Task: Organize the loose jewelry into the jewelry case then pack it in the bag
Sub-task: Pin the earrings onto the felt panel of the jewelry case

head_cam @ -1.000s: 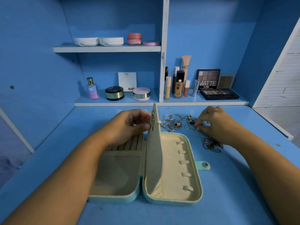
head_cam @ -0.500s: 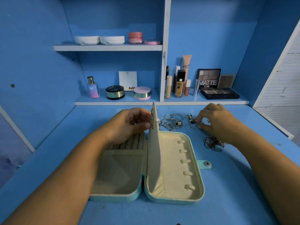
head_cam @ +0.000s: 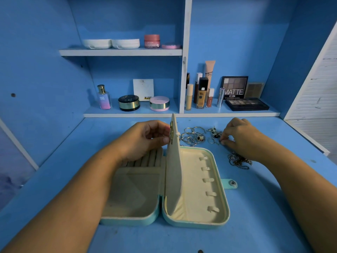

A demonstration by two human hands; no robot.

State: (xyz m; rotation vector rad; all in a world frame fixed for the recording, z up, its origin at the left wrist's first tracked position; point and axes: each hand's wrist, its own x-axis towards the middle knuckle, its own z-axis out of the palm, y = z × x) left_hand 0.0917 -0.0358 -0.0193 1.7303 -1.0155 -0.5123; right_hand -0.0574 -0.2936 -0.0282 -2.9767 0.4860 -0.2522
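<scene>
Between hands: jewelry case point(head_cam: 193, 181) | left hand point(head_cam: 144, 141) pinches divider point(head_cam: 174, 170) | right hand point(head_cam: 240, 137) pinches loose jewelry point(head_cam: 215, 135)

The jewelry case point(head_cam: 193, 224) is lying open on the desk point(head_cam: 259, 225), its divider flap point(head_cam: 175, 172) standing upright in the case's middle. The left hand point(head_cam: 144, 139) is pinching the flap's top over the case's back left. Rings point(head_cam: 191, 136) are lying just behind the case. Behind and right of it, the right hand point(head_cam: 240, 137) is pinching a small piece point(head_cam: 221, 142). A chain point(head_cam: 238, 161) is lying right of the case.
</scene>
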